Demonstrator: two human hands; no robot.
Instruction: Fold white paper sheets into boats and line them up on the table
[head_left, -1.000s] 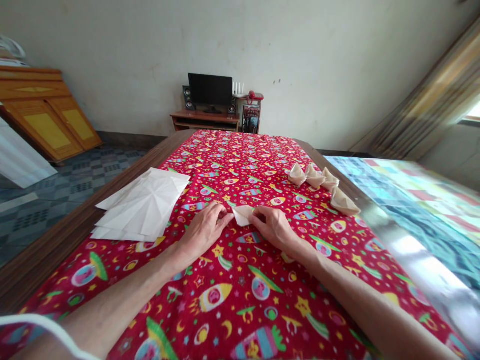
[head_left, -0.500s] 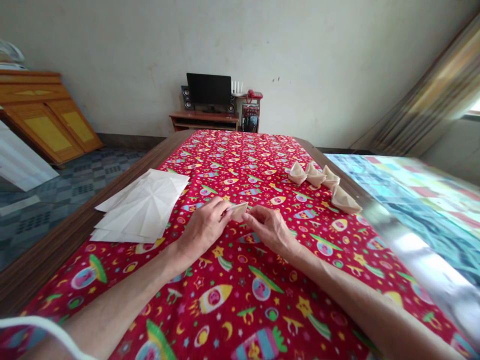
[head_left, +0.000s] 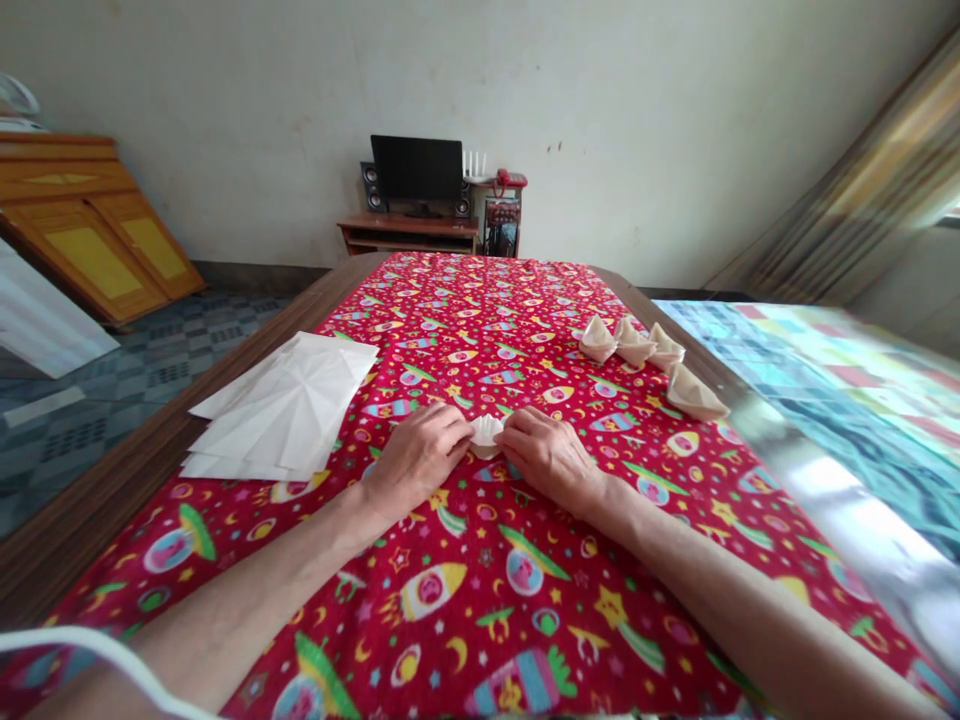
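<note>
The bare left forearm (head_left: 255, 595) and bare right forearm (head_left: 720, 575) slant inward. The bare left hand (head_left: 421, 452) and bare right hand (head_left: 546, 456) face each other, knuckles up, fingers bent, fingertips gripping near each other, thumbs mostly hidden.

Flat a second ago, the paper (head_left: 487, 438) now shows a ridged, fanned edge! The left hand (head_left: 424, 447) and right hand (head_left: 550, 455) have rolled knuckles-up at its ends, thumbs now hidden.

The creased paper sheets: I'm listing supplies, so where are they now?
In the head view, the creased paper sheets lie left of the left hand, on the red cloth and partly over the brown table edge.
</note>
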